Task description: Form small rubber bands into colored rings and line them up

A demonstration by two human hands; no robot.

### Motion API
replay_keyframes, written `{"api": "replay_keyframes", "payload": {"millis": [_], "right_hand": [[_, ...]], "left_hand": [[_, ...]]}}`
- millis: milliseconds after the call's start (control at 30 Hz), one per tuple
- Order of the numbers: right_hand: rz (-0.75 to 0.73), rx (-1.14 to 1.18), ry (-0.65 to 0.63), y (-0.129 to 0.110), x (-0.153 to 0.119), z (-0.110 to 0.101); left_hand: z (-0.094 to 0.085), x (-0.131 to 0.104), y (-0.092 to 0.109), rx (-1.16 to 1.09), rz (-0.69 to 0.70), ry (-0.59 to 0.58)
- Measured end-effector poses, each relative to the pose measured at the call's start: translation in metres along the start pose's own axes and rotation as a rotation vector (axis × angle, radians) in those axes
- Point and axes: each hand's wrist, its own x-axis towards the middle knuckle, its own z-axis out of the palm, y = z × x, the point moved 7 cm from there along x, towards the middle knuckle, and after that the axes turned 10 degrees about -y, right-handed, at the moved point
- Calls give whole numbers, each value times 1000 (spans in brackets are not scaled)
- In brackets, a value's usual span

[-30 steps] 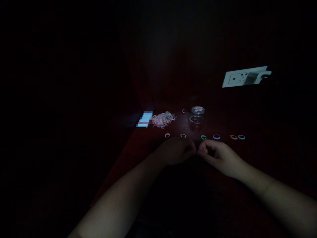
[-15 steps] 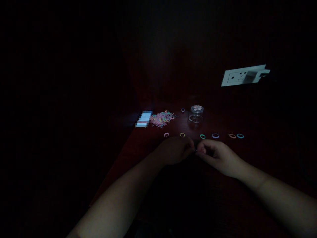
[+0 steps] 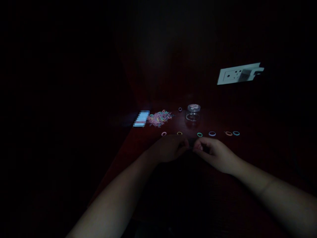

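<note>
Between my fingertips runs a thin elastic band (image 3: 191, 148), pale and hard to make out in the dim light. My left hand (image 3: 170, 148) pinches one end of it, and its palm side is in shadow. The other end is in the closed thumb and fingers of my right hand (image 3: 218, 155). Just beyond my hands lies a row of small looped elastic bands: a pink one (image 3: 163, 134), a yellow one (image 3: 179, 133), a green one (image 3: 199, 135), a purple one (image 3: 212, 132), an orange one (image 3: 228, 134) and a blue one (image 3: 236, 133).
A heap of mixed elastic bands (image 3: 159, 118) lies farther back, beside a lit, blurred-out screen (image 3: 141, 118). A clear lidded jar (image 3: 193, 114) stands right of the heap, near a single small band (image 3: 180, 109). On the wall is a white socket panel (image 3: 231, 75).
My hands have drawn slightly apart, so a little more of the thin band shows between them. The whole view has shifted a bit.
</note>
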Motion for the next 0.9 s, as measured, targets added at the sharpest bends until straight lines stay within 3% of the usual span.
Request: {"api": "replay_keyframes", "payload": {"millis": [200,533,900], "right_hand": [[13,-26,-12,-1,0,2],[24,-32,32,3,1,-2],[37,-9,1,6,2,1]], "left_hand": [[0,0,-7,0,7,-53],[-13,-9,-38,21,-31,-16],[10,-3,-15,61,71,-189]]}}
